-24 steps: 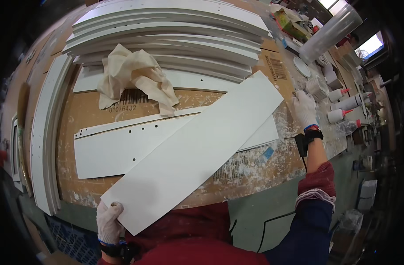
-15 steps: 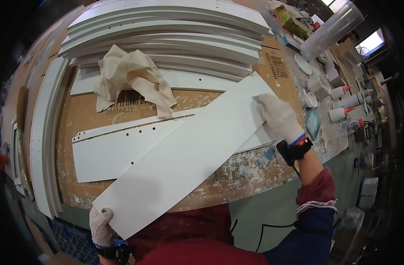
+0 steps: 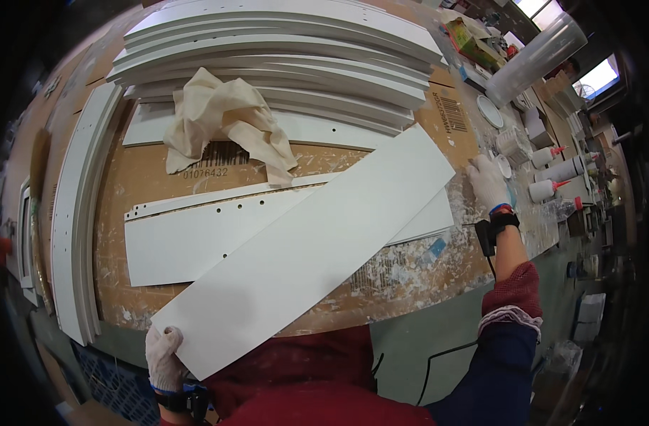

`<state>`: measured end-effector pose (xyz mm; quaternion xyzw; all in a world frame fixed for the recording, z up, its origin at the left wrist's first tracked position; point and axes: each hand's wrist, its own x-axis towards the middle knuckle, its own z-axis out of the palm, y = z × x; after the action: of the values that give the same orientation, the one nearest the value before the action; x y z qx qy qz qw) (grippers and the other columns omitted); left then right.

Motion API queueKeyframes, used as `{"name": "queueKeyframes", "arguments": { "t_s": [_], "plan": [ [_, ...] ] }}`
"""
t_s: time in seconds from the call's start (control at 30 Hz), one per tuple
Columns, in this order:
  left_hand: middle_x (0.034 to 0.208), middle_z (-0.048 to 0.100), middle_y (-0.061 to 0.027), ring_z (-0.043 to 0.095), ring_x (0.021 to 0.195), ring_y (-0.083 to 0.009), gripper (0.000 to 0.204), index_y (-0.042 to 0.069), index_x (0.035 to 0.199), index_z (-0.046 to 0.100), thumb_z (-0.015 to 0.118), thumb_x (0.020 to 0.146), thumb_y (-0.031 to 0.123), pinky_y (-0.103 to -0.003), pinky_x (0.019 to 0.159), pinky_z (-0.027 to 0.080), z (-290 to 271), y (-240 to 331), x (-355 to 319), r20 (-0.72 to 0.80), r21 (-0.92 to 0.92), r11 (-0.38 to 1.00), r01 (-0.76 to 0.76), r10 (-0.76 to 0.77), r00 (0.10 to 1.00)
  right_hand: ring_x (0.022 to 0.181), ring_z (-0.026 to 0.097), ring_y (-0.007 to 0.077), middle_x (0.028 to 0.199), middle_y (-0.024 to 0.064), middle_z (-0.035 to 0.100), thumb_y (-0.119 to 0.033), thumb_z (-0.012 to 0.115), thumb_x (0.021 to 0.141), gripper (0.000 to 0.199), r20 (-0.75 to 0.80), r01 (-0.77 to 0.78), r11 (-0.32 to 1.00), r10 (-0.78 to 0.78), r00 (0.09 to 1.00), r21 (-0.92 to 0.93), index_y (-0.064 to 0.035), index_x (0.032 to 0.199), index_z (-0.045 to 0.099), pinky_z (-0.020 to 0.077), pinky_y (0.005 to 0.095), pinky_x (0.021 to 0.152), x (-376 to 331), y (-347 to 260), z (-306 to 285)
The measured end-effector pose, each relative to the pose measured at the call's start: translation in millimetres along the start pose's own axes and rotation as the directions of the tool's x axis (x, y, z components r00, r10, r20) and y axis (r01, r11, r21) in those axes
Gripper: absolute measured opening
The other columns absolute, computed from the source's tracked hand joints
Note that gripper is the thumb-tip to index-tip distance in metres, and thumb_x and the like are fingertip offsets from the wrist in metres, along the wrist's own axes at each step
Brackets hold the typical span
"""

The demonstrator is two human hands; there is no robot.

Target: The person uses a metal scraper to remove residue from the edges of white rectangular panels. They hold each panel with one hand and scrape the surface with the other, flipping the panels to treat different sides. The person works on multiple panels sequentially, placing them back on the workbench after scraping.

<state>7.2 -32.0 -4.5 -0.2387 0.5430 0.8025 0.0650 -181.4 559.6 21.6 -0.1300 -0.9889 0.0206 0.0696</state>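
Observation:
A long white board (image 3: 317, 248) lies slantwise across the middle, over another white board (image 3: 175, 248) with small dark holes along its edge. My gloved left hand (image 3: 165, 358) grips its near left corner, thumb on top and the other fingers hidden beneath. Off the board's far right end is my gloved right hand (image 3: 488, 183), its fingers loosely apart and nothing visible in them. It hovers or rests beside a small white cup (image 3: 503, 167); which one I cannot tell. A crumpled cream cloth (image 3: 225, 117) sits beyond the boards.
Stacked white boards (image 3: 282, 57) fill the far side, and more boards (image 3: 83, 213) stand along the left. Paint-spattered cardboard (image 3: 410, 277) covers the table. On the right are white bottles (image 3: 541, 189) with red tips, a round lid (image 3: 489, 111) and a clear plastic roll (image 3: 537, 60).
My right hand has let go of the board's far end and moved right, toward the small cup. The left hand keeps its hold, and the board has stayed nearly in place.

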Motion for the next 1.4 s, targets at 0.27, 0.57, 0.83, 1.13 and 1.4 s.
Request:
{"name": "queueKeyframes", "arguments": {
  "t_s": [0.27, 0.57, 0.83, 1.13, 1.4],
  "plan": [
    [0.137, 0.044, -0.0258, 0.053, 0.119, -0.0355, 0.067, -0.006, 0.141, 0.034, 0.065, 0.083, 0.004, -0.041, 0.095, 0.047, -42, -25, -2, 0.003, 0.417, 0.823, -0.386, 0.423, 0.906, 0.079, 0.059, 0.0287, 0.085, 0.0161, 0.063, -0.033, 0.059, 0.089, 0.031, 0.063, -0.111, 0.975, 0.101, 0.993, 0.194, -0.0023, 0.096, 0.058, 0.0455, 0.0357, 0.074, -21, 17, -7],
    [0.121, 0.058, -0.0112, 0.053, 0.117, -0.0378, 0.032, 0.01, 0.11, 0.064, 0.067, 0.079, 0.015, -0.055, 0.101, 0.044, -9, 33, 17, 0.886, 0.458, -0.543, -0.703, 0.342, 0.313, 0.075, 0.045, 0.007, 0.08, -0.0027, 0.052, -0.014, 0.058, 0.093, 0.015, 0.094, -0.094, 0.779, 0.046, 0.994, 0.62, 0.0001, 0.098, 0.06, 0.0398, 0.0238, 0.068, -59, 12, 13],
    [0.101, 0.066, -0.0117, 0.064, 0.095, -0.0304, 0.021, 0.003, 0.098, 0.068, 0.066, 0.079, 0.012, -0.042, 0.087, 0.052, 7, 52, -4, 0.863, 0.397, -0.213, -0.893, 0.419, 0.283, 0.074, 0.043, 0.0058, 0.084, -0.0026, 0.052, -0.015, 0.056, 0.095, 0.015, 0.118, -0.097, 0.723, 0.021, 0.993, 0.684, -0.0005, 0.097, 0.058, 0.0378, 0.0217, 0.067, -78, -10, -7],
    [0.091, 0.068, -0.0043, 0.065, 0.083, -0.0125, 0.021, -0.002, 0.104, 0.065, 0.067, 0.085, 0.007, -0.029, 0.074, 0.055, -39, 15, -26, 0.44, 0.743, 0.29, -0.603, 0.466, 0.767, 0.078, 0.049, 0.0104, 0.086, 0.0015, 0.056, -0.01, 0.058, 0.092, 0.016, 0.021, -0.019, 0.697, 0.006, 1.0, 0.717, 0.0027, 0.1, 0.059, 0.0416, 0.0257, 0.071, -116, -62, -36],
    [0.097, 0.063, -0.0083, 0.065, 0.086, -0.0184, 0.022, -0.001, 0.106, 0.059, 0.063, 0.088, 0.011, -0.033, 0.075, 0.057, -31, -27, -49, -0.135, -0.261, 0.965, 0.004, -0.041, 0.99, 0.074, 0.066, 0.0255, 0.087, 0.0113, 0.064, -0.018, 0.062, 0.088, 0.022, -0.223, 0.823, 0.463, -0.809, 0.544, 0.33, -0.0093, 0.108, 0.064, 0.0528, 0.0348, 0.06, -201, -251, -31]
  ]
}}
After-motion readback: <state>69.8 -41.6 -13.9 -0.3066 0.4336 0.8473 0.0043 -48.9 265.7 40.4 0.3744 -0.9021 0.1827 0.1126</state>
